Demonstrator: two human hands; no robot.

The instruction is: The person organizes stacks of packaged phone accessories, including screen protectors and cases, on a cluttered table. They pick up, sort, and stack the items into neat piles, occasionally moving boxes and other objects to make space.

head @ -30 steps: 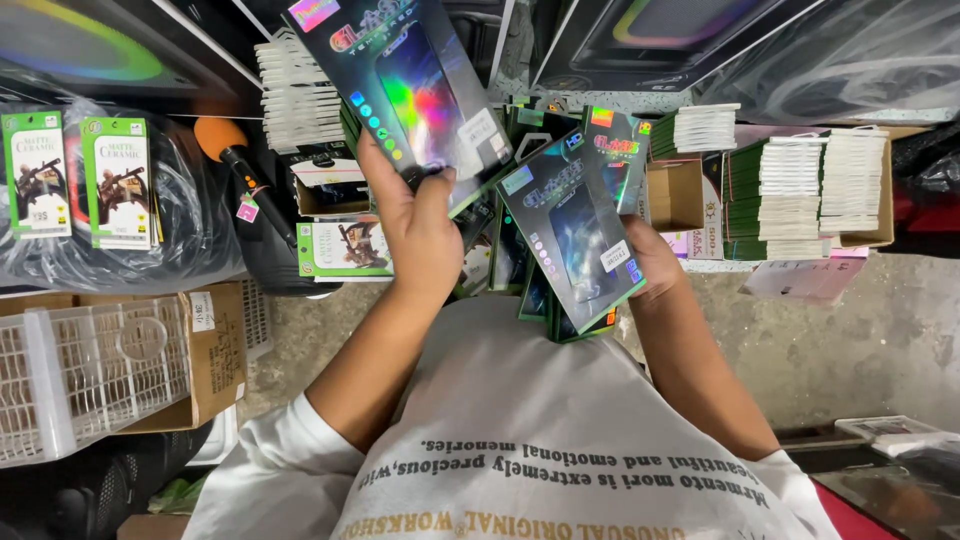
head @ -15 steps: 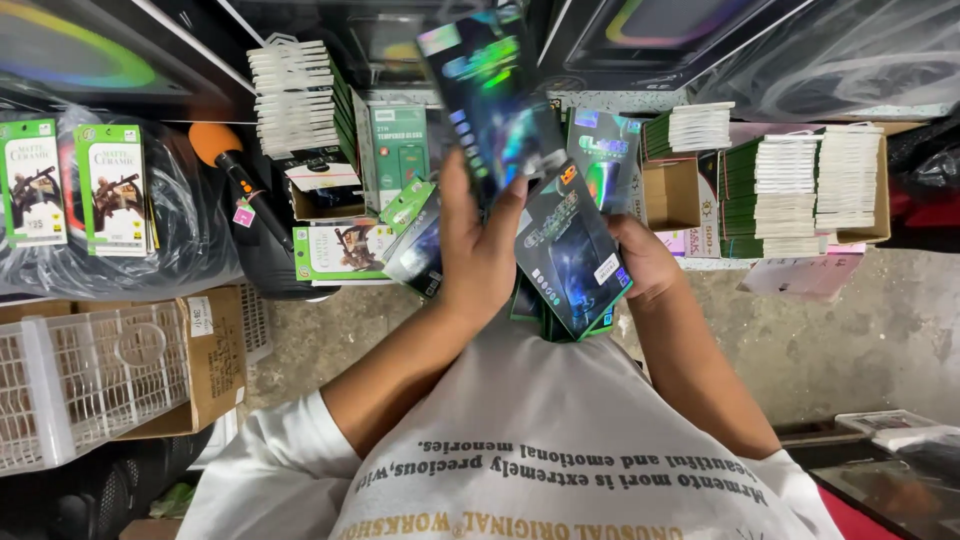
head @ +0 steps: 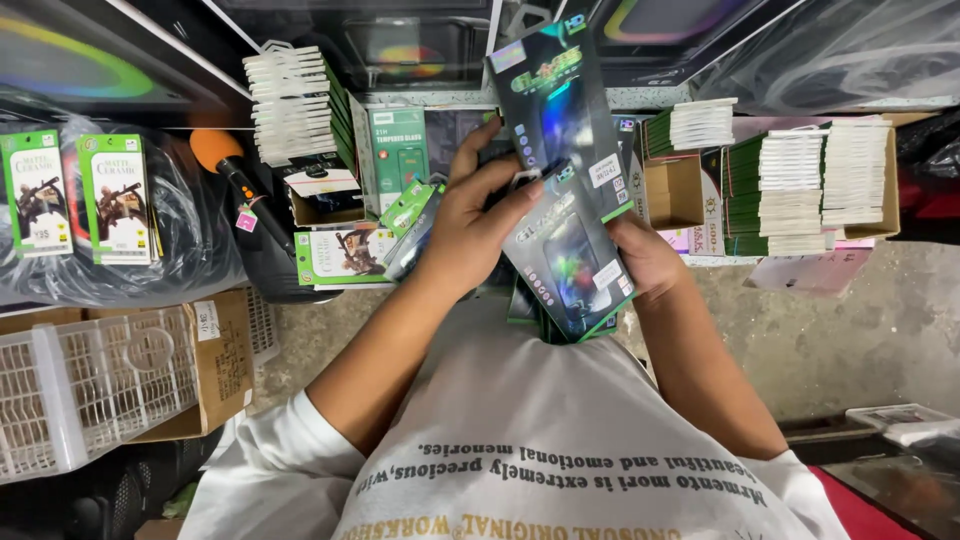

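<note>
The concrete floor [head: 830, 330] fills the right and middle of the view, and the person's white printed shirt [head: 520, 450] takes up the bottom at 6 o'clock. At 9 o'clock a large clear plastic bag [head: 150, 250] holds green-and-white flat packs [head: 115, 195]; below it, toward 8 o'clock, a white lattice basket [head: 90, 385] sits against a brown cardboard box [head: 225, 355]. At 2 to 3 o'clock an open cardboard box [head: 885, 185] carries rows of thin white and green packs [head: 790, 190]; another such stack [head: 290, 105] stands at 11 o'clock. An orange-headed microphone [head: 230, 165] lies at 10 o'clock on a dark bag. Near the centre, the right hand [head: 650, 255] grips a fanned stack of dark holographic screen-protector packs [head: 570, 255], fingers wrapped under it and thumb on its right edge, so the stack sits just above the shirt, tilted. The left hand [head: 470, 225] is closed on a single dark holographic pack [head: 560, 115], thumb pressed on its lower face and fingers curled behind, holding it upright toward 12 o'clock with its lower end overlapping the top of the stack. Just left of this hand, at 10 o'clock from it, a green boxed pack [head: 400, 145] stands upright, and smaller loose packs [head: 415, 215] lie tilted beside the wrist.
</note>
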